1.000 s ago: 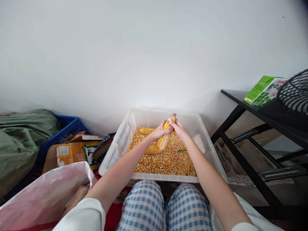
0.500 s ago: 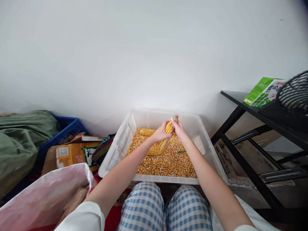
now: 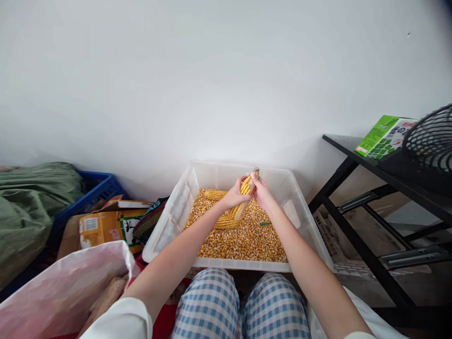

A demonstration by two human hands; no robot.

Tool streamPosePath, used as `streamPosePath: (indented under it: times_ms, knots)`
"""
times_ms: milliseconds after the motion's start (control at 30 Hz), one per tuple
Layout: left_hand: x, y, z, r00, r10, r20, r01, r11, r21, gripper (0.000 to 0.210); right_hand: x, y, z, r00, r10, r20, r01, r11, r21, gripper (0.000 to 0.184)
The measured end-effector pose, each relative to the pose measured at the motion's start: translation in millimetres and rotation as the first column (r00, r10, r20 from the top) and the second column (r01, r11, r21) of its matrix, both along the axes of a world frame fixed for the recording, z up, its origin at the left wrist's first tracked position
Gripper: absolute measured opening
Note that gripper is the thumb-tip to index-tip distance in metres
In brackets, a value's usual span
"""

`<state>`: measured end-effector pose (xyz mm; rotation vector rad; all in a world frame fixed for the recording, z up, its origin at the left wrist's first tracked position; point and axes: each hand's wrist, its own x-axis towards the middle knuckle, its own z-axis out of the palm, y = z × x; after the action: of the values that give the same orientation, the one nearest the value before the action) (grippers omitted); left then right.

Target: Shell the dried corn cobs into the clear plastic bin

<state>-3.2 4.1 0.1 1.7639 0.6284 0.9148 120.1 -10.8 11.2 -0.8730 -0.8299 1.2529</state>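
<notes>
Both hands grip one yellow ear of corn, tilted with its tip end up and to the right, above the white plastic bin. My left hand is closed round its lower part. My right hand wraps the upper end, thumb pressed on the kernels; a strip of bare cob shows beside the thumb. Loose corn kernels cover the bin's floor. Among them lie other ears, one ear at the back left and another ear below my left hand. A small green piece rests on the kernels.
At the left are an open white sack with cobs inside, an orange package and a blue crate under green cloth. A black metal stand on the right bears a green and white box and a fan.
The hands and the ear of corn keep nearly the same place. A little more bare cob seems to show near my right thumb. The view has shifted slightly.
</notes>
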Motion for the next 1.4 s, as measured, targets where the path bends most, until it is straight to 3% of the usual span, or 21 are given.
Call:
streamPosePath:
  times_ms: [133, 200, 300, 400, 467, 567, 733, 833, 933, 1033, 1133, 1400]
  knots:
    - [-2, 0, 5.5, 0.999, -0.033, 0.030, 0.036, 0.994, -0.102, 0.072, 3, -5, 3.1, 0.991, 0.101, 0.088, -0.104, 0.994, 0.031, 0.034]
    - [-3, -1, 10.4, 1.000, -0.010, 0.001, 0.010, 0.998, -0.063, 0.072, 6, -8, 9.4, 0.984, 0.146, 0.098, -0.152, 0.987, 0.057, 0.034]
    - [-2, -7, 16.0, 0.971, 0.150, -0.188, -0.125, 0.982, 0.139, 0.075, 8, -9, 16.2, 0.988, 0.144, 0.065, -0.145, 0.989, 0.018, 0.037]
    - [0, -14, 17.8, 0.834, 0.373, -0.407, -0.222, 0.901, 0.372, 0.076, 7, -8, 14.3, 0.993, -0.003, 0.117, 0.010, 0.999, -0.054, 0.039]
    - [0, -17, 17.3, 0.776, 0.422, -0.468, -0.201, 0.870, 0.451, 0.076, 5, -7, 9.4, 0.976, -0.103, 0.191, 0.116, 0.992, -0.058, 0.038]
    - [-2, -16, 15.5, 0.800, 0.366, -0.476, -0.141, 0.885, 0.444, 0.077, 6, -5, 1.9, 0.968, -0.096, 0.230, 0.111, 0.992, -0.053, 0.036]
    - [-9, -8, 13.6, 0.900, 0.203, -0.385, -0.083, 0.948, 0.307, 0.076, 10, -6, 0.6, 0.984, 0.005, 0.180, 0.002, 0.999, -0.036, 0.033]
    - [-10, -7, 15.7, 0.901, 0.236, -0.365, -0.117, 0.940, 0.320, 0.073, 13, -7, 6.4, 0.992, 0.087, 0.086, -0.089, 0.996, 0.015, 0.035]
    - [-6, -11, 18.2, 0.844, 0.346, -0.410, -0.176, 0.900, 0.399, 0.073, 11, -7, 10.1, 0.987, 0.161, 0.031, -0.161, 0.987, 0.018, 0.037]
    - [-2, -15, 17.5, 0.758, 0.447, -0.474, -0.195, 0.850, 0.490, 0.074, 5, -6, 6.4, 0.993, 0.008, 0.120, -0.004, 1.000, -0.029, 0.038]
    - [0, -15, 13.6, 0.739, 0.444, -0.507, -0.173, 0.852, 0.493, 0.075, 0, -5, -0.1, 0.975, -0.077, 0.206, 0.086, 0.996, -0.032, 0.041]
    - [-7, -5, 7.6, 0.941, 0.150, -0.302, -0.099, 0.979, 0.180, 0.078, 12, -7, 2.7, 0.980, 0.090, 0.179, -0.086, 0.996, -0.031, 0.039]
